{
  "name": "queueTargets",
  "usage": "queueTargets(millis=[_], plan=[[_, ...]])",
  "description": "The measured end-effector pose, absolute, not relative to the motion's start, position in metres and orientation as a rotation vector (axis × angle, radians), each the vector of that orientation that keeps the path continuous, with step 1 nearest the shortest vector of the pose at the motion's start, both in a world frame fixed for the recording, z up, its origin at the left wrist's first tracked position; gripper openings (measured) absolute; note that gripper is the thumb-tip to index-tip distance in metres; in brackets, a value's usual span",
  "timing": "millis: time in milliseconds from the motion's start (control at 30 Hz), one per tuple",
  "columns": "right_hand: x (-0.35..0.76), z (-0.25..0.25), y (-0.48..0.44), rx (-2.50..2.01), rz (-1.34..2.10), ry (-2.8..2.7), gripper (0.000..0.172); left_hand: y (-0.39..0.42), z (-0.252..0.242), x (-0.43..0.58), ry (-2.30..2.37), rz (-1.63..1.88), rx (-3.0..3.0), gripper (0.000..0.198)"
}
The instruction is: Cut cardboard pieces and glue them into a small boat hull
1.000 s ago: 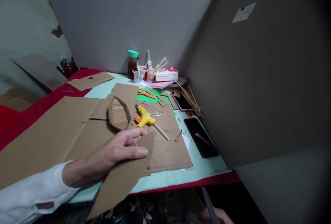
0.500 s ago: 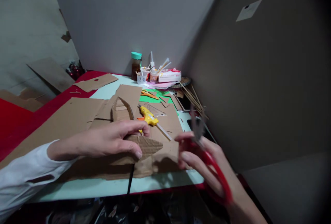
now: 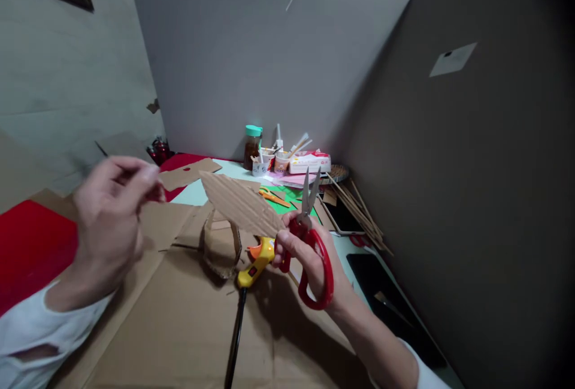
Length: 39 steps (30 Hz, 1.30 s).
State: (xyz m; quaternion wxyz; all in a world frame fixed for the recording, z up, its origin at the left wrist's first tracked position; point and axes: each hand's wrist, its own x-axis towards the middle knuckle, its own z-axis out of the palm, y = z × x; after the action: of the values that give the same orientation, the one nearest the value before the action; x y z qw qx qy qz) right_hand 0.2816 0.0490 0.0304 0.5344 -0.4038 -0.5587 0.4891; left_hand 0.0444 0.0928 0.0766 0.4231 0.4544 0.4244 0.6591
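My right hand [image 3: 300, 255] is closed round red-handled scissors [image 3: 314, 269], whose blades point up and are slightly apart. The same hand pinches one end of a leaf-shaped cardboard piece [image 3: 240, 203], which juts up and to the left in the air. My left hand [image 3: 110, 215] is raised at the left, apart from the piece. Its fingers are drawn together and blurred, so I cannot make out whether they hold anything. Just below the piece, a cardboard boat-shaped ring [image 3: 220, 251] and a yellow glue gun [image 3: 257, 259] with a black cord lie on a large cardboard sheet [image 3: 179, 329].
At the back stand a brown jar with a teal lid [image 3: 253, 146], cups of sticks [image 3: 275, 161] and a pink-white box [image 3: 309, 162]. Orange scissors [image 3: 274, 198] lie on green paper. Wooden sticks [image 3: 362, 212] and a black slab [image 3: 386, 293] lie beside the tall grey board [image 3: 449, 167] on the right.
The view has tilted up. The cardboard piece has passed from my left hand to my right, which now holds it up with the scissors. My left hand has let go and moved left.
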Motion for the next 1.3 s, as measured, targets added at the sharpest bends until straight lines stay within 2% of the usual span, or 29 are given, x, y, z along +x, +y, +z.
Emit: queueTargets(millis=[67, 133, 233, 400, 533, 600, 700, 1100, 1300], plan=[[0.278, 0.028, 0.050, -0.943, 1.179, -1.271, 0.032, 0.089, 0.059, 0.053, 1.027, 1.505, 1.168, 0.009], [0.275, 0.027, 0.047, -0.934, 1.224, -1.244, 0.034, 0.081, 0.040, 0.066, 0.810, 1.162, 1.094, 0.020], [0.272, 0.026, 0.038, -0.963, 1.318, -1.441, 0.032, 0.069, 0.022, 0.082, 0.762, 0.891, 1.014, 0.026], [0.281, 0.030, 0.033, -1.236, 1.112, -1.717, 0.038, 0.065, 0.026, 0.084, 0.764, 0.976, 0.938, 0.015], [0.293, 0.040, 0.036, -1.459, 0.996, -1.809, 0.030, 0.073, 0.030, 0.079, 0.809, 1.121, 0.881, 0.012], [0.295, 0.044, 0.035, -1.525, 1.026, -1.848, 0.032, 0.075, 0.031, 0.078, 0.834, 1.183, 0.823, 0.010], [0.291, 0.046, 0.029, -1.558, 1.069, -1.900, 0.035, 0.075, 0.032, 0.079, 0.808, 1.205, 0.777, 0.013], [0.283, 0.041, 0.019, -1.498, 1.000, -1.966, 0.028, 0.068, 0.029, 0.082, 0.766, 1.111, 0.851, 0.010], [0.285, 0.040, 0.019, -1.536, 1.044, -1.961, 0.033, 0.071, 0.028, 0.079, 0.763, 1.083, 0.836, 0.013]])
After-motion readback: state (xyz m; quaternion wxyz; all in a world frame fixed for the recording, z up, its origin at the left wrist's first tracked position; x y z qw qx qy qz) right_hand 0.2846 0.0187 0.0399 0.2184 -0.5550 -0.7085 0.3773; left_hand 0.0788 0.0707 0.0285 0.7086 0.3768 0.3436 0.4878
